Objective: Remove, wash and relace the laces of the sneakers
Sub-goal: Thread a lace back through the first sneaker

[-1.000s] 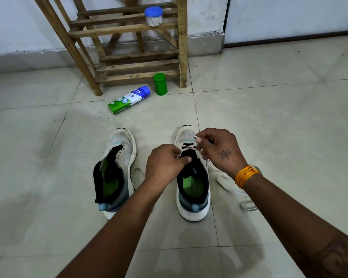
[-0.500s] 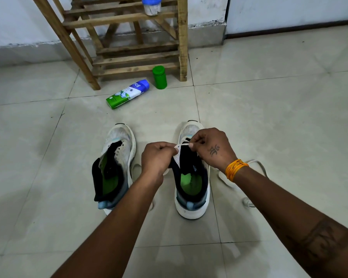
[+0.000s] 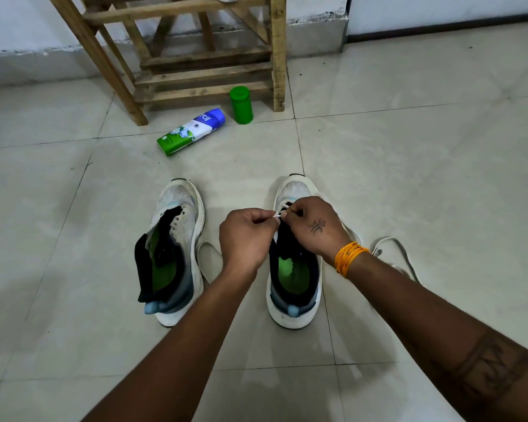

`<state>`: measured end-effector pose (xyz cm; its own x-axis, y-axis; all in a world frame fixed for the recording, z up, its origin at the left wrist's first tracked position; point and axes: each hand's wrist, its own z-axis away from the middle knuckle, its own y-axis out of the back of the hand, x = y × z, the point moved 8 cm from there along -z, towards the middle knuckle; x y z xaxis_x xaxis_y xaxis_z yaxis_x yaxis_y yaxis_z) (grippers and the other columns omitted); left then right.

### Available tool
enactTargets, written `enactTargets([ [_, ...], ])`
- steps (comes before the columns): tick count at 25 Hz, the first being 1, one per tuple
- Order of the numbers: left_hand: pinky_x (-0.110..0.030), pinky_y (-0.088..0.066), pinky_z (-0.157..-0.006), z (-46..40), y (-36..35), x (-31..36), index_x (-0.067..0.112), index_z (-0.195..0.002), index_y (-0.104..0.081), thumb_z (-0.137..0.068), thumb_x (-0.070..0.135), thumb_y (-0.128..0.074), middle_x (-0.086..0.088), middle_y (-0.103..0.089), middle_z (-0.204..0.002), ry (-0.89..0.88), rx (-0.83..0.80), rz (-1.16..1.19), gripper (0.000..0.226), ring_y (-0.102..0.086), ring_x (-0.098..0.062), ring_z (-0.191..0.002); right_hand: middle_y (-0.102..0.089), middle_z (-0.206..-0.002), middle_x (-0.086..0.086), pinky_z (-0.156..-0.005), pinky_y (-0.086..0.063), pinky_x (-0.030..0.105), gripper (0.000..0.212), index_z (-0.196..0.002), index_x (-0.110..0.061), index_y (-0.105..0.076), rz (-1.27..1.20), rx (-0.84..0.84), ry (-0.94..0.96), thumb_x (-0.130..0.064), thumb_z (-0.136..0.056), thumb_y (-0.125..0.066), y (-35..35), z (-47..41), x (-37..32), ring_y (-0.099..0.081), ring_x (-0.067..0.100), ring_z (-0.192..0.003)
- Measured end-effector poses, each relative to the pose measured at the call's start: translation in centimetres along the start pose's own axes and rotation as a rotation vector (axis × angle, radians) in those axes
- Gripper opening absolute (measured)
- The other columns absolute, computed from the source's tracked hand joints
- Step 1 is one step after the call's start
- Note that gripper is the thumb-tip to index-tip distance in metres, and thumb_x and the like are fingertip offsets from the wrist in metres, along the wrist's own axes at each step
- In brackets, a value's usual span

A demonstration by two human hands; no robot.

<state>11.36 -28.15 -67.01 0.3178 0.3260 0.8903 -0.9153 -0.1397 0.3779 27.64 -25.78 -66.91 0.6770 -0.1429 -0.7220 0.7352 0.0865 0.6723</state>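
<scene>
While both hands' fingers (image 3: 264, 219) curl — they pinch lace (image 3: 277, 214).

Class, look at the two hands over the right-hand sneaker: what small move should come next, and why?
Probably draw the lace through the eyelet: left hand and right hand pinch it over the right sneaker, and loose lace lies beside it.

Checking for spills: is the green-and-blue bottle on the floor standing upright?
No, the green-and-blue bottle lies on its side on the tiled floor.
</scene>
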Motion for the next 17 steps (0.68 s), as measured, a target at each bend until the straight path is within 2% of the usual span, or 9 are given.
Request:
enactTargets([
  [3,-0.027,-0.058,-0.082,0.9,-0.4,1.0,0.027,-0.093,-0.083,-0.086,0.03,-0.076,0.012,-0.078,-0.086,-0.094,0.02,-0.094,0.011,-0.073,-0.003,-0.083,-0.065,-0.071,0.021,-0.059,-0.045,0.037,0.028,-0.069,0.0,-0.065,-0.018,-0.018,-0.066,-0.019,-0.088,-0.061,-0.1,-0.5,0.6,-0.052,0.026,-0.062],
  [5,-0.033,-0.061,-0.075,0.7,-0.7,0.6,0.024,-0.088,-0.082,-0.091,0.027,-0.069,0.005,-0.079,-0.083,-0.018,-0.044,0.057,0.014,-0.076,-0.014,-0.079,-0.067,-0.07,0.018,-0.062,-0.049,0.037,0.026,-0.07,-0.002,-0.07,-0.1,-0.013,-0.07,-0.019,-0.089,-0.066,0.1,-0.5,1.1,-0.057,0.024,-0.064],
  [7,-0.042,-0.064,-0.071,0.0,-1.3,-0.2,0.021,-0.089,-0.08,-0.095,0.02,-0.065,-0.003,-0.078,-0.082,0.082,-0.127,0.187,0.016,-0.076,-0.027,-0.075,-0.071,-0.067,0.005,-0.066,-0.051,0.032,0.02,-0.073,-0.01,-0.076,-0.209,0.012,-0.07,-0.021,-0.089,-0.073,0.5,-0.1,1.3,-0.065,0.018,-0.067],
  [9,-0.05,-0.064,-0.075,-1.0,-1.7,-0.4,0.025,-0.089,-0.079,-0.092,0.018,-0.067,-0.004,-0.078,-0.084,0.037,-0.172,0.121,0.014,-0.076,-0.03,-0.078,-0.071,-0.069,-0.009,-0.069,-0.051,0.027,0.014,-0.076,-0.017,-0.079,-0.217,0.038,-0.031,-0.023,-0.088,-0.076,0.7,0.0,1.0,-0.067,0.008,-0.071],
  [11,-0.052,-0.064,-0.075,-1.7,-1.8,-0.3,0.025,-0.082,-0.079,-0.091,0.015,-0.069,-0.003,-0.078,-0.081,-0.016,-0.19,0.065,0.016,-0.076,-0.03,-0.076,-0.068,-0.073,-0.012,-0.07,-0.048,0.029,0.011,-0.077,-0.022,-0.077,-0.154,0.087,0.031,-0.026,-0.087,-0.076,1.0,0.3,0.6,-0.06,0.0,-0.07],
  [13,-0.052,-0.064,-0.072,-1.9,-1.6,0.0,0.021,-0.077,-0.076,-0.091,0.012,-0.068,-0.004,-0.076,-0.076,-0.021,-0.153,0.063,0.018,-0.074,-0.029,-0.07,-0.061,-0.087,-0.007,-0.069,-0.046,0.032,0.009,-0.085,-0.025,-0.072,-0.047,0.209,0.097,-0.032,-0.084,-0.077,1.9,1.7,0.1,-0.053,0.004,-0.072],
  [14,-0.051,-0.065,-0.071,-1.9,-1.3,-0.2,0.018,-0.076,-0.075,-0.09,0.009,-0.067,-0.005,-0.074,-0.075,0.001,-0.118,0.078,0.019,-0.073,-0.026,-0.067,-0.056,-0.092,-0.004,-0.063,-0.043,0.033,0.013,-0.089,-0.024,-0.068,0.063,0.278,0.137,-0.033,-0.082,-0.075,2.2,2.6,-0.1,-0.052,0.01,-0.074],
  [16,-0.049,-0.065,-0.069,-2.0,-0.8,-1.6,0.01,-0.076,-0.071,-0.089,0.004,-0.059,-0.007,-0.071,-0.075,0.112,-0.048,0.127,0.018,-0.073,-0.023,-0.063,-0.052,-0.093,0.0,-0.056,-0.037,0.033,0.017,-0.091,-0.02,-0.058,0.271,0.335,0.211,-0.025,-0.077,-0.067,1.8,4.8,-0.5,-0.053,0.023,-0.075],
  [17,-0.049,-0.065,-0.068,-2.1,-0.4,-2.4,0.006,-0.075,-0.069,-0.087,0.004,-0.055,-0.008,-0.07,-0.074,0.16,-0.022,0.091,0.018,-0.074,-0.024,-0.062,-0.052,-0.092,0.002,-0.057,-0.035,0.033,0.018,-0.091,-0.019,-0.056,0.3,0.341,0.228,-0.019,-0.075,-0.064,1.5,5.7,-0.5,-0.054,0.027,-0.077],
])
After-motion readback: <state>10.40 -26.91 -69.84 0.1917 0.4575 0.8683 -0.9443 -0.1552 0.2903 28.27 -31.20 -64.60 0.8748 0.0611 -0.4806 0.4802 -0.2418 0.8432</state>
